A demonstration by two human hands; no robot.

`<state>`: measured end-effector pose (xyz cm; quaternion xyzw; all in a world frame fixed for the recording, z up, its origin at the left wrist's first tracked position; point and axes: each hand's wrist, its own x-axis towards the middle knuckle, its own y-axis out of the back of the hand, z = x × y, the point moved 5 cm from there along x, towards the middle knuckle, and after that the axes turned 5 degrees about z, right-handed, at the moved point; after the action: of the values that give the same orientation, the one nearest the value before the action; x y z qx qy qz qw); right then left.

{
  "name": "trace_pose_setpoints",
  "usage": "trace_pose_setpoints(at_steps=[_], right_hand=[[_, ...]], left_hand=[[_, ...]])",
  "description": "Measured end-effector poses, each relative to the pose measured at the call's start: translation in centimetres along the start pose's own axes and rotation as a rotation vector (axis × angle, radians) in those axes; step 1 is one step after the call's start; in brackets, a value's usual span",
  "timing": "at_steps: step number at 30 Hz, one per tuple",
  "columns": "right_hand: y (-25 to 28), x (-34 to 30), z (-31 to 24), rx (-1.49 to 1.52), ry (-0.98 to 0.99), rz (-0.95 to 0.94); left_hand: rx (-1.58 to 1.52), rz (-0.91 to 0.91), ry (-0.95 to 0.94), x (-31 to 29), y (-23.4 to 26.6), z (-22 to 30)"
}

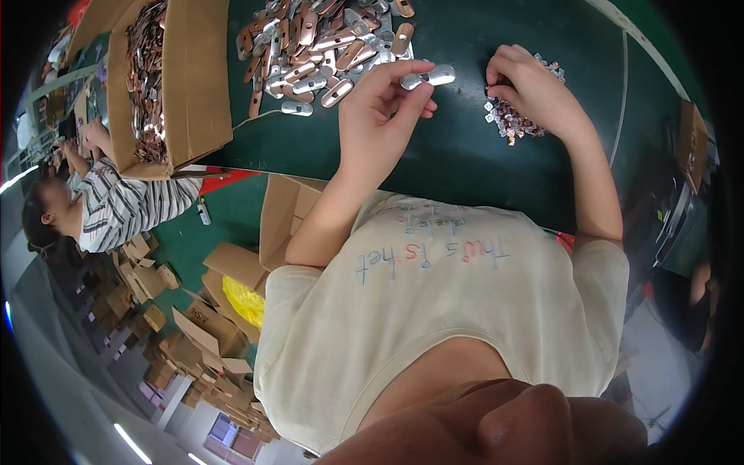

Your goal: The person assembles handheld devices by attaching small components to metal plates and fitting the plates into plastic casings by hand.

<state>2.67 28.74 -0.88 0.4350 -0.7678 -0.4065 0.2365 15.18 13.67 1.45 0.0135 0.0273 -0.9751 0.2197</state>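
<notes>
Between the thumb and fingers of my left hand is a shiny silver oblong metal plate with rounded ends, held just above the dark green tabletop. My right hand is over a pile of small square silver and copper-coloured metal pieces. Its fingers are curled and pressed together at the pile's left edge; whether a piece is between them is too small to see. Beyond my left hand lies a heap of similar rounded plates, copper on some faces and silver on others, with dark central holes.
A cardboard box full of copper-coloured plates stands at the left table edge. Open cartons, one holding a yellow bag, sit on the floor. Another person in a striped shirt is at the far left.
</notes>
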Motion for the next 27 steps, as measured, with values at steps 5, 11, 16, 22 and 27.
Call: trace_pose_setpoints(at_steps=[5, 11, 16, 22, 27], right_hand=[[0.2, 0.0, -0.4, 0.074, -0.081, -0.021], [1.0, 0.5, -0.6, 0.187, -0.078, 0.149], [1.6, 2.0, -0.3, 0.028, 0.035, 0.333], [-1.7, 6.1, 0.5, 0.042, 0.133, 0.280], [-1.7, 6.2, -0.7, 0.056, 0.113, 0.204]], left_hand=[[-0.092, -0.002, 0.002, -0.3, -0.4, 1.3], [-0.140, 0.013, -0.003, -0.5, -0.2, 2.2], [-0.158, 0.155, -0.011, 0.0, 1.1, 1.8], [-0.351, 0.169, 0.008, 0.3, 2.2, 0.2], [-0.553, 0.095, -0.021, 0.5, 2.2, 1.2]])
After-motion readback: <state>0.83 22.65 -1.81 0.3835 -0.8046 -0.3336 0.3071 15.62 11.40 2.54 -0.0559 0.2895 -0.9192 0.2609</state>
